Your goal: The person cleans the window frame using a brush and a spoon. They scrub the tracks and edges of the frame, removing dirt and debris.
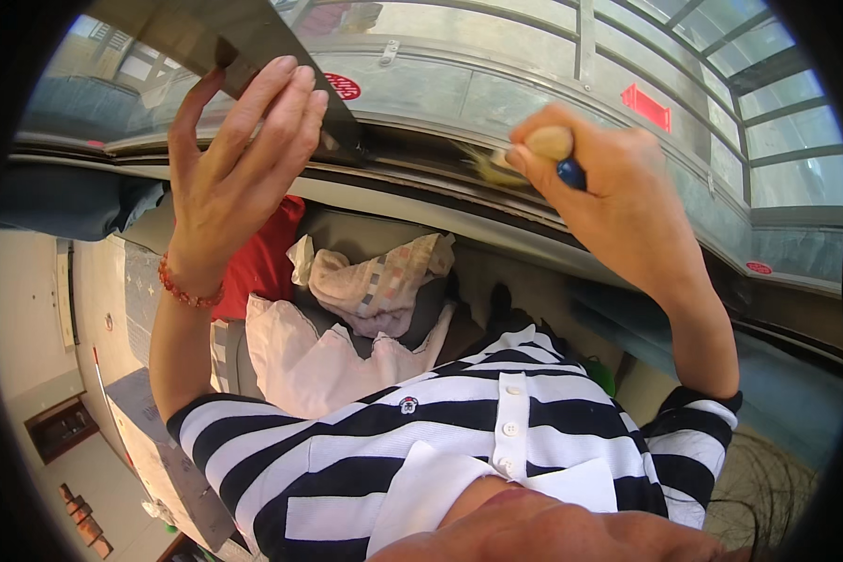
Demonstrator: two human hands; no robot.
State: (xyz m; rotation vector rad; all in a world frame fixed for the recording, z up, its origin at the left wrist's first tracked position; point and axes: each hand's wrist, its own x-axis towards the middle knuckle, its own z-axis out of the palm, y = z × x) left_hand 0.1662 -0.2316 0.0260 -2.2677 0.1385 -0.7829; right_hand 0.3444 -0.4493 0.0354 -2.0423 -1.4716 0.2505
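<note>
My right hand (611, 168) is closed around a small brush (502, 167) with pale bristles. A rounded wooden part and a blue part of it show between my fingers. The bristles are over the dark metal window track (421, 151), slightly blurred; whether they touch its bottom I cannot tell. My left hand (235, 151), with a red bead bracelet (183, 289) at the wrist, is raised against the glossy dark frame of a window sash (267, 35). Its fingers are spread, with at least one fingertip on the frame. The left thumb is hidden.
Beyond the track are glass panes and metal window bars (585, 42), with a red plastic item (646, 107) outside. Below the sill lie a patterned towel (365, 288), pink cloth (302, 358) and red cloth (256, 274). Blue-grey curtain fabric (70, 200) hangs at left; a box (183, 456) stands lower left.
</note>
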